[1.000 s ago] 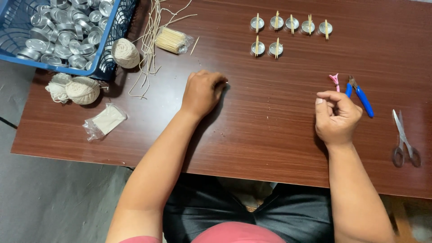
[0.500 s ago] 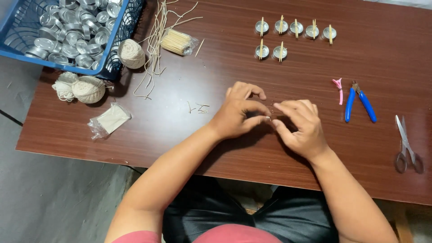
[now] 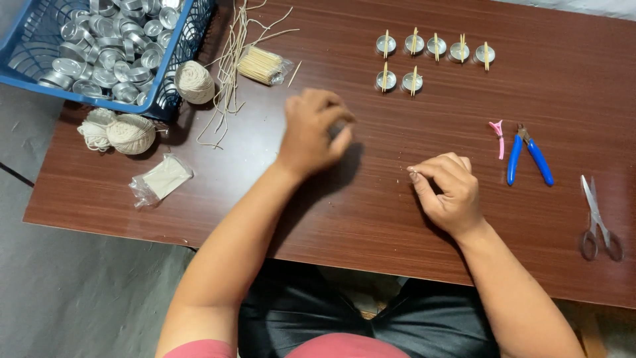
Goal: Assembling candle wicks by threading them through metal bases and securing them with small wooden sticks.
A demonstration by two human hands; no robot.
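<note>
**A very small piece pinched over the brown table**

Something tiny is pinched between the thumb and forefinger of the right hand (image 3: 447, 192), just above the table (image 3: 371, 219). It is too small to be named with certainty; only a pale speck is seen at the fingertips (image 3: 414, 174), and a few light crumbs lie on the wood just beside them. The fingers of this hand are pressed together on it.

The left hand (image 3: 313, 132) is raised over the middle of the table and is blurred. Its fingers are curled inward, but it cannot be told whether anything is held in it.

It is judged that the small piece could easily be lost. If the pinch is loosened, it may drop on the dark wood, where it would be hard to find again.

Farther out, seven small metal cups (image 3: 434, 56), each with a thin wooden stick laid across, are set in two rows. To the right, a pink clip (image 3: 497, 136), blue-handled pliers (image 3: 530, 156) and scissors (image 3: 599, 219) are laid well apart from the hands. To the left, loose wicks (image 3: 232, 73), a packet of sticks (image 3: 262, 65), balls of string (image 3: 129, 132) and a blue basket (image 3: 26, 63) full of empty cups are found.
</note>
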